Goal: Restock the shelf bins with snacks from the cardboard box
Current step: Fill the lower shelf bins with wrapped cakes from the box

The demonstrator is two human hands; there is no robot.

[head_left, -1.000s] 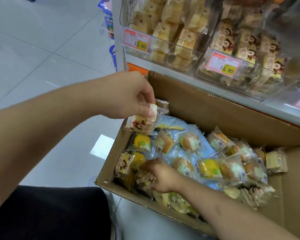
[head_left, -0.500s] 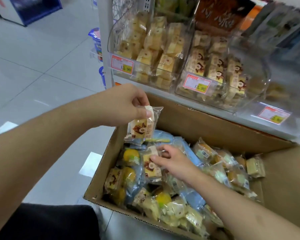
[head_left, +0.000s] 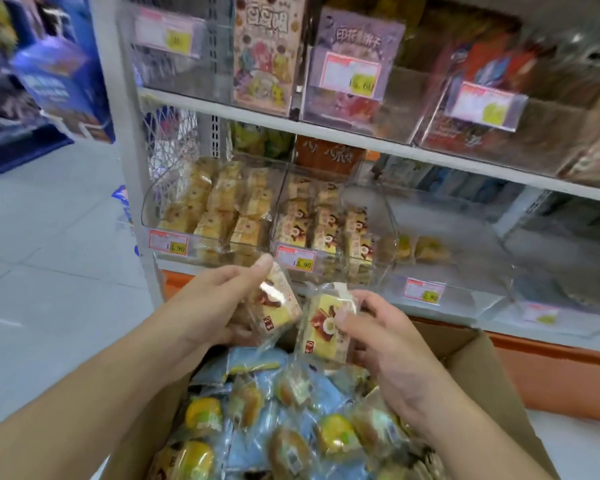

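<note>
Shop floor, pale tiles [head_left: 49, 244], shelving ahead. Upper shelf stock is blurred; we cannot read its labels. Below it stand clear shelf bins [head_left: 208, 209], the left two filled with wrapped cakes, price tags [head_left: 168, 242] on their fronts; the bin to the right [head_left: 430, 247] shows few pieces, indistinct behind glare. Our left hand [head_left: 201, 303] grips one wrapped cake [head_left: 274, 303], fingers curled round it, just below the bins' front edge. Our right hand [head_left: 392, 348] pinches a second wrapped cake [head_left: 323, 327] beside the first. Both are held above the cardboard box [head_left: 465, 344], whose near edge is cut off; it holds mixed blue-wrapped snacks [head_left: 284, 410].
</note>
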